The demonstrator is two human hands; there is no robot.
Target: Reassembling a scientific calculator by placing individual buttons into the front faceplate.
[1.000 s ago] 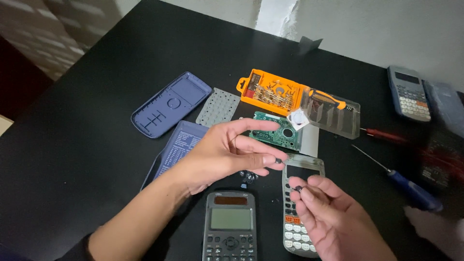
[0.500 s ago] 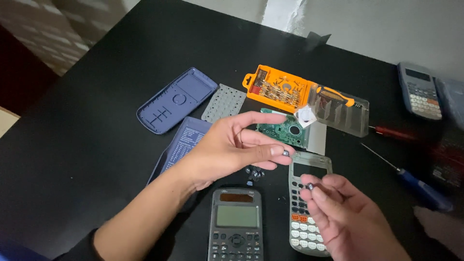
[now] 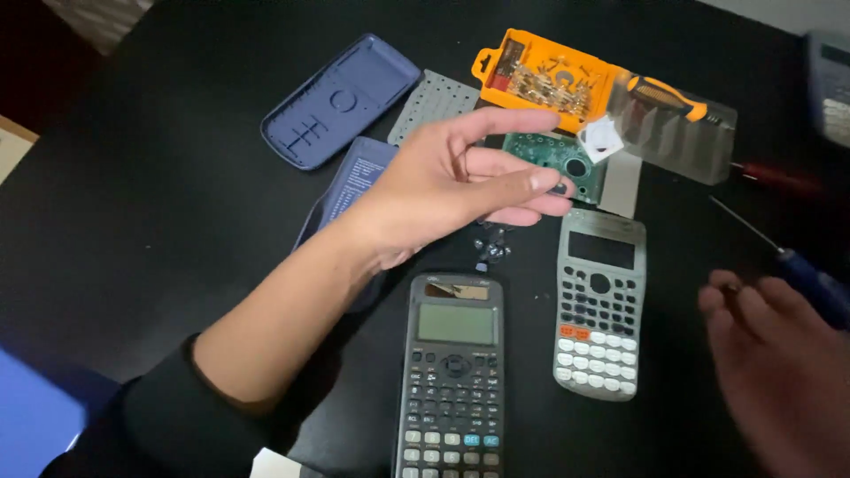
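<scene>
At frame centre the left hand (image 3: pixel 452 181) hovers open over the green circuit board (image 3: pixel 553 164). The right hand (image 3: pixel 779 372), blurred at lower right, pinches something tiny; likely mid-disassembly of the grey calculator (image 3: pixel 600 305), needing the blue screwdriver (image 3: pixel 810 281) next.

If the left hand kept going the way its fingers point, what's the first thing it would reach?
The left hand points rightward over the green circuit board. Continuing on, it would likely first meet the small white square piece near the clear case lid, though its height above them is unclear.

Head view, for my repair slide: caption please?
Left hand hovers over circuit board; two calculators lie below.
</scene>
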